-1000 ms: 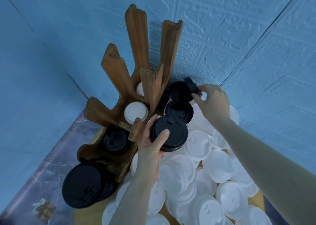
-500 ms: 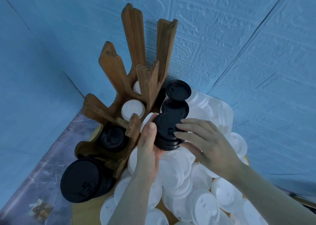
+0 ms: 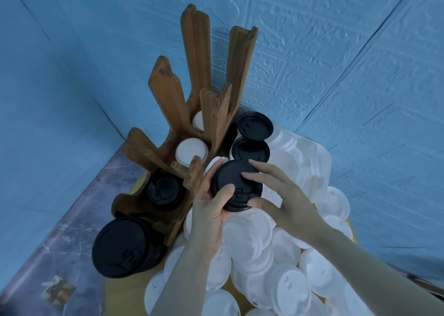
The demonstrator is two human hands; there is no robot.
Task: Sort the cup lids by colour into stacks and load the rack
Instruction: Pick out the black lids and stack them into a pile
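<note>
**Both hands on a black lid stack beside the rack**

Left hand (image 3: 211,210) grips the stack of black lids (image 3: 236,186) from below and the side, thumb curled over the top face, fingers wrapped round the far edge. My right hand (image 3: 286,195) is spread over the same stack: fingertips rest on the top lid, thumb tucked under the near rim, so it pinches the stack too.

The stack looks matte black, round, with a raised sip-tab moulding on the top lid. I hold it above the pile, just right of the wooden rack (image 3: 206,94).

Around it:
- Two more black lids (image 3: 254,126) lie just behind the stack, one overlapping the other, on the white pile.
- White lids (image 3: 283,263) lie heaped loosely under and right of both hands.
- Rack slots: a white stack (image 3: 191,151) in the middle slot, another white one partly hidden behind a post, a black stack (image 3: 164,192) lower down.
- A larger black stack (image 3: 120,247) leans at the rack's near end, touching it.
- Blue textured wall (image 3: 336,51) behind.

My left forearm covers part of the white pile.
</note>
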